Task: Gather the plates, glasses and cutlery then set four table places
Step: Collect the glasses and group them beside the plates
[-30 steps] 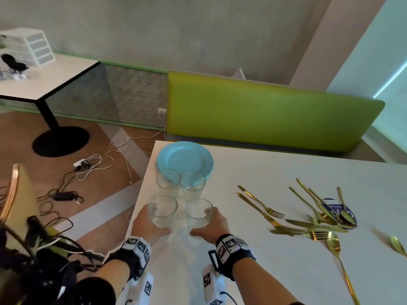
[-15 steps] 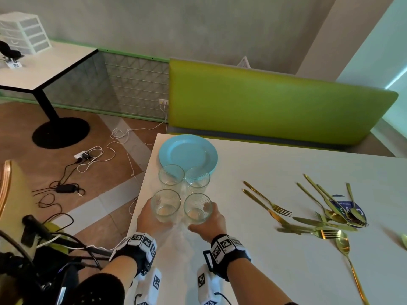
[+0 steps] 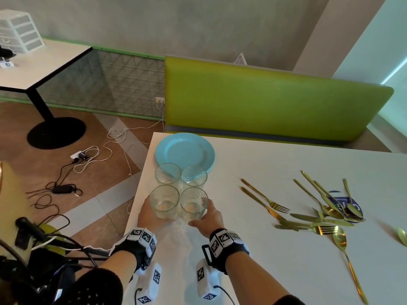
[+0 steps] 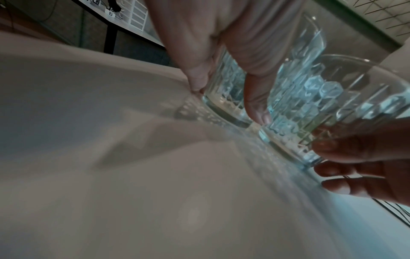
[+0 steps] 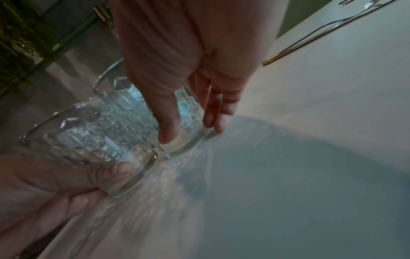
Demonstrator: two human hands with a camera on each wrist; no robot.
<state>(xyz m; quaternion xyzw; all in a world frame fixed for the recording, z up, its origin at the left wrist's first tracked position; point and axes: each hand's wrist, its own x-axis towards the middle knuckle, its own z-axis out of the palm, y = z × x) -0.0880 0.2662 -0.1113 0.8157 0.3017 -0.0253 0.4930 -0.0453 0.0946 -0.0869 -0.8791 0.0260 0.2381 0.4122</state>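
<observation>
Four clear patterned glasses stand in a tight square near the white table's (image 3: pixel 275 177) left edge. My left hand (image 3: pixel 146 213) grips the near left glass (image 3: pixel 164 202) low on its wall, thumb and fingers (image 4: pixel 257 105) either side of its base (image 4: pixel 224 98). My right hand (image 3: pixel 210 215) grips the near right glass (image 3: pixel 193 201) the same way (image 5: pixel 184 112). Both glasses rest on the table. The far pair (image 3: pixel 167 175) (image 3: pixel 194 175) stands just behind, against a stack of light blue plates (image 3: pixel 185 151). Gold cutlery (image 3: pixel 321 214) lies scattered to the right.
A green bench back (image 3: pixel 264 100) runs behind the table. Left of the table's edge, cables and a power strip (image 3: pixel 80 156) lie on the floor. A second table (image 3: pixel 44 62) with a white drawer unit (image 3: pixel 19 29) stands far left. A lone gold spoon (image 3: pixel 402 235) lies at the right edge.
My hands have slid the two near glasses closer together and slightly toward the far pair. My head has tipped a little, shifting the view.
</observation>
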